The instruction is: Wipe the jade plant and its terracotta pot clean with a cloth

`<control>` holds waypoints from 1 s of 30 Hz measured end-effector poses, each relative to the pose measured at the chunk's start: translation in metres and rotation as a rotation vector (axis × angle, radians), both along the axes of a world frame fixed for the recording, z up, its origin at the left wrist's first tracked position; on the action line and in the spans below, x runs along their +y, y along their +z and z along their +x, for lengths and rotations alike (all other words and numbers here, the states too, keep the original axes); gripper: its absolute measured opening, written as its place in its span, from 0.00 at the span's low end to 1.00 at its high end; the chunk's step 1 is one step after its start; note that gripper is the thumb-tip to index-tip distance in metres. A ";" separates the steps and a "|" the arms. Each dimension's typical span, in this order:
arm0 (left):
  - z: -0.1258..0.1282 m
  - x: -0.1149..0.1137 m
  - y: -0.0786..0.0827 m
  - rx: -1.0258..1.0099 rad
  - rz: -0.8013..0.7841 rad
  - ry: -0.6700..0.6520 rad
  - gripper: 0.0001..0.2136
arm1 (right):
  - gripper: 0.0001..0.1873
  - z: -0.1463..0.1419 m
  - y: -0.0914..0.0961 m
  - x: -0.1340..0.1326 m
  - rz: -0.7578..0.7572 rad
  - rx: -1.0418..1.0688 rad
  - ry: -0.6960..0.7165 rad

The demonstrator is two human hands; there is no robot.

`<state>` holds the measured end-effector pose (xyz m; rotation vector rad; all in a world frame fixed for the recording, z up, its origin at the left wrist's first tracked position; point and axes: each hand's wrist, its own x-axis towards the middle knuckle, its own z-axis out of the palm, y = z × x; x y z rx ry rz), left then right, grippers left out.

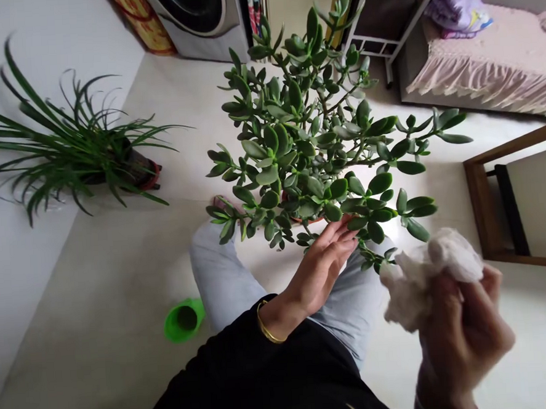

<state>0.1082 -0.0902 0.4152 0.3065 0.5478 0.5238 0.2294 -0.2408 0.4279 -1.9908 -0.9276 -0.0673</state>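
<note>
A potted jade plant with thick, glossy green leaves stands in front of me, its pot mostly hidden by foliage. My left hand, a gold bracelet at its wrist, reaches to the lower front leaves with its fingers stretched out. The fingertips are partly behind the leaves, and no grip on one shows. Off to the right, my right hand is raised and closed around a crumpled white tissue. The tissue is near the plant's lower right branches, apart from my left hand.
A green plastic cup with dark contents stands on the floor at left. A long-leaved potted plant is by the wall. Behind are a washing machine and a sofa with a pink cover. A wooden frame stands at right.
</note>
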 end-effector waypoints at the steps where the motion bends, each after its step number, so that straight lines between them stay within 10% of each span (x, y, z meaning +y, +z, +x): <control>1: 0.003 0.001 0.001 -0.004 -0.009 0.010 0.16 | 0.22 -0.007 0.001 0.014 0.048 -0.143 -0.004; 10: 0.006 -0.001 0.002 -0.042 -0.027 0.045 0.17 | 0.24 -0.027 -0.011 0.062 -0.361 -0.321 0.265; 18: 0.005 -0.002 0.000 -0.014 -0.028 0.026 0.19 | 0.41 -0.029 -0.021 0.052 -0.350 -0.283 0.399; 30: 0.005 -0.005 -0.006 0.008 0.031 0.009 0.20 | 0.26 -0.021 -0.019 0.057 -0.299 -0.257 0.460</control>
